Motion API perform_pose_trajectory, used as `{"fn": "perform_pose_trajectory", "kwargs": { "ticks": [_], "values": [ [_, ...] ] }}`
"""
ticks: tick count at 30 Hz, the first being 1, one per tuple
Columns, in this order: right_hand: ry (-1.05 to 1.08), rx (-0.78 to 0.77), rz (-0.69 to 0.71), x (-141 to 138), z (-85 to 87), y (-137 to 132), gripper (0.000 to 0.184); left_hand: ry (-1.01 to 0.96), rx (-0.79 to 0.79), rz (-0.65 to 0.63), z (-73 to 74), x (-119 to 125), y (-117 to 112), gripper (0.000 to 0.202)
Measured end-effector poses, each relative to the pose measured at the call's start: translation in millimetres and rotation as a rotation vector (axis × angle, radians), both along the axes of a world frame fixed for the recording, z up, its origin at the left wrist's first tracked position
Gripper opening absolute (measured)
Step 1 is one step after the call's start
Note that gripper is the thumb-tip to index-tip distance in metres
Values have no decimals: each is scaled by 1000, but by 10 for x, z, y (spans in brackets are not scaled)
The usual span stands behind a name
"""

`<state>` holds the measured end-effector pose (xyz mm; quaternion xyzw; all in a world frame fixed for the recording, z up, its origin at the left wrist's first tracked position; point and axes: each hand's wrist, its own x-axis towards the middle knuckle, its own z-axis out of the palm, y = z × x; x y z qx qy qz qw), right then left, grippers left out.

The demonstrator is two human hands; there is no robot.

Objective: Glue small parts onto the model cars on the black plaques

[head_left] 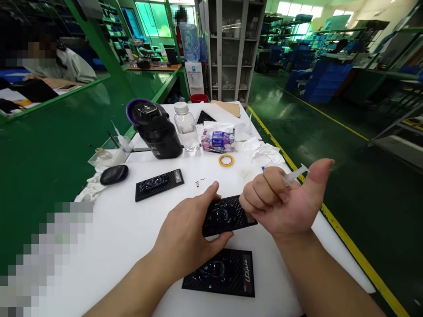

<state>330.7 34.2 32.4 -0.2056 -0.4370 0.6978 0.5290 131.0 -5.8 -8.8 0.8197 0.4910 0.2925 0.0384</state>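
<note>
My left hand grips a black carbon-fibre plate by its left end, just above the white table. My right hand curls around a small white syringe, palm up, and its fingers are right beside the plate's right end. A matching plate lies below both hands, and another lies farther up the table. Tiny metal bits rest near that far plate. A yellow tape roll sits beyond my hands.
A black jar with a purple lid, a water bottle, a wipes pack, crumpled tissue and a black oval case stand on the table. A seated co-worker is at far left. A yellow floor line runs along the right.
</note>
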Motion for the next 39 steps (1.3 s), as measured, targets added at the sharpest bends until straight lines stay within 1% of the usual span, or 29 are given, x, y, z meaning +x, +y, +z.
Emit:
{"fn": "perform_pose_trajectory", "kwargs": {
  "ticks": [2,6,8,16,28,39],
  "values": [
    [70,8,72,-41,-38,22,77,-1,19,-10,18,27,-21,101],
    [286,97,282,-58,-80,85,74,-24,-5,22,41,74,-75,103],
    [331,98,316,-55,-94,99,72,-32,-9,27,41,81,-87,104],
    [353,98,323,-89,-133,105,70,-11,28,39,31,60,-67,96],
    [383,48,291,-106,-145,105,69,-31,44,15,-1,60,-52,89],
    [362,19,267,-97,-137,106,69,-7,52,4,-6,47,-47,83]
  ]
}}
